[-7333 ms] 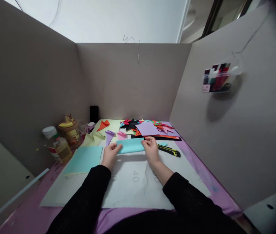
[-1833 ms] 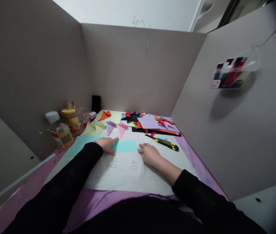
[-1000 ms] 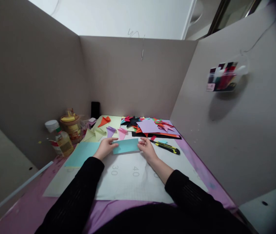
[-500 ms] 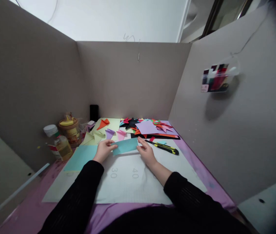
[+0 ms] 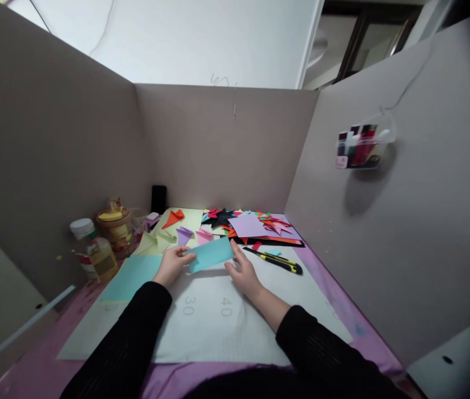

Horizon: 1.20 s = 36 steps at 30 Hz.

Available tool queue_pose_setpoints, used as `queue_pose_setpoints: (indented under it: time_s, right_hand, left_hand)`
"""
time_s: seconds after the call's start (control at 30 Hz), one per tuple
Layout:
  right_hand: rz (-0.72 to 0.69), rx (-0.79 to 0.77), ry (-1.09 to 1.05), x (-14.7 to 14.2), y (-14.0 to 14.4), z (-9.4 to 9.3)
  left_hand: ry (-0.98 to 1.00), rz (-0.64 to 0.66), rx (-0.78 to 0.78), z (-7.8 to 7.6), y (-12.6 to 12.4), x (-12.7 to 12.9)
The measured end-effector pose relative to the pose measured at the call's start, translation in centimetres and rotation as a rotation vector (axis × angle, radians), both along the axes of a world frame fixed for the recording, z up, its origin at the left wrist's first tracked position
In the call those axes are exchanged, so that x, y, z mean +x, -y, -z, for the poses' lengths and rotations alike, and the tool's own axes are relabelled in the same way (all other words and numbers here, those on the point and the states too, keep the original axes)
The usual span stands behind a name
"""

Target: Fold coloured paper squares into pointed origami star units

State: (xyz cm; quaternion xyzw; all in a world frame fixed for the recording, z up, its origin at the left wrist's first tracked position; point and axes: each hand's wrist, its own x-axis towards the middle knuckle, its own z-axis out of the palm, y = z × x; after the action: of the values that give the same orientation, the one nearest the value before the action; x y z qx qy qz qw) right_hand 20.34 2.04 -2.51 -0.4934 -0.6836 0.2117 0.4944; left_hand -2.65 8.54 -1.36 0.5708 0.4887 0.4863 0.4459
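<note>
A folded light-blue paper point(image 5: 211, 254) is held just left of the frame's centre, tilted, with its right end raised towards the far side of the desk point(image 5: 335, 316). The left hand point(image 5: 171, 264) is seen at the paper's left end, its fingers point(image 5: 185, 256) pinched narrowly on the edge. The right hand point(image 5: 244, 272) is placed at the paper's lower right corner, with its fingers point(image 5: 235, 250) extended and only loosely spread against the sheet; whether the paper is gripped there or merely touched cannot be told. Both arms are covered by black sleeves point(image 5: 135, 327).

Below the hands, a white cutting mat point(image 5: 218, 332) marked with the numbers 30 and 40 is laid on the purple desk surface. A larger light-blue sheet point(image 5: 129, 277) is noted flat on the mat, just left of the left hand. A yellow-and-black utility knife point(image 5: 274, 260) lies right of centre, near the right hand but apart from it. Behind it, a heap of coloured paper pieces point(image 5: 251, 224) is recorded, with a lilac square on top. Small folded shapes in purple point(image 5: 184, 235), pink point(image 5: 204, 235) and orange point(image 5: 173, 218) are observed on pale yellow sheets point(image 5: 154, 242) beyond the hands. At the left of the frame, a bottle with a white cap point(image 5: 91, 255) and a lidded jar point(image 5: 114, 230) stand against the partition wall. A clear holder point(image 5: 359, 147) is fixed to the right-hand wall, at the frame's upper right.
</note>
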Motion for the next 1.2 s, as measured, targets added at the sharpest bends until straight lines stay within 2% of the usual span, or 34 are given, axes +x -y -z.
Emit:
queue_pose_setpoints:
  time_s: [0.2, 0.33, 0.4, 0.5, 0.57, 0.63, 0.73, 0.93, 1.03, 1.2]
  right_hand:
    - [-0.039, 0.042, 0.21, -0.1, 0.0, 0.1]
    - [-0.075, 0.026, 0.241, -0.3, 0.3, 0.1]
    - [-0.067, 0.071, 0.167, -0.2, 0.4, 0.0]
    - [-0.02, 0.107, -0.076, -0.1, 0.1, 0.0]
    - [-0.028, 0.047, -0.216, 0.1, -0.3, 0.2]
    - [-0.084, -0.057, -0.263, 0.3, -0.8, 0.4]
    - [-0.127, -0.112, -0.247, 0.6, -1.2, 0.8]
    - [-0.116, -0.012, -0.271, 1.2, -1.3, 0.6]
    - [-0.05, -0.009, -0.253, 1.4, -1.3, 0.5]
    - [-0.027, 0.022, -0.206, 1.5, -1.7, 1.0]
  left_hand:
    - [0.03, -0.019, -0.046, -0.1, 0.0, -0.1]
    - [0.053, -0.009, -0.062, -0.2, 0.1, 0.0]
    - [0.052, -0.005, -0.048, -0.3, 0.1, 0.1]
    - [0.06, 0.028, -0.003, -0.3, 0.2, 0.2]
    - [0.064, 0.04, 0.036, -0.4, 0.4, 0.2]
    - [0.055, 0.058, 0.065, -0.6, 0.6, 0.2]
    - [0.027, 0.134, 0.064, -1.2, 1.1, 0.1]
    - [-0.002, 0.384, -0.064, -1.3, 1.7, 0.6]
    - [-0.078, 0.44, -0.137, -1.3, 1.9, 0.7]
    - [-0.115, 0.529, 0.004, -2.3, 2.7, 0.9]
